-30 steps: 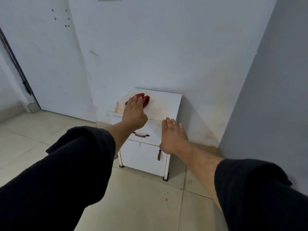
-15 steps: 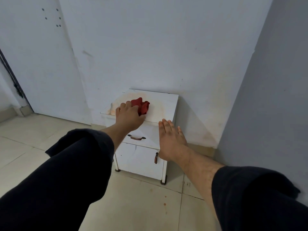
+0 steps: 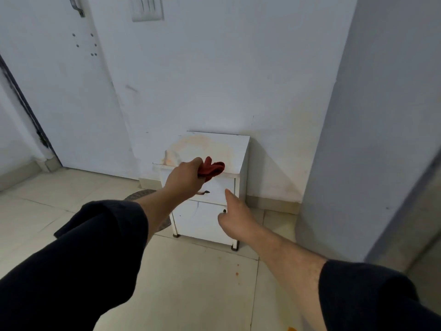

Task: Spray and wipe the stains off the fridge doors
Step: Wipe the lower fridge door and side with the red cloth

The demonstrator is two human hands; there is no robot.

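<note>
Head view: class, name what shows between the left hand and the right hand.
Head view: the white upper drawer front and its brown handle, between the left hand gripping the red cloth and the right hand.

The small white wooden cabinet (image 3: 241,199) stands on the beige tiled floor (image 3: 191,283), its back against the white plaster wall (image 3: 214,80). Left of it lies a round grey floor mat (image 3: 138,194), and farther left is the flat white door (image 3: 59,91). Over its front edge the left hand (image 3: 185,177) holds a crumpled red cloth (image 3: 212,169). The right hand (image 3: 235,216) is before its drawers.
</note>
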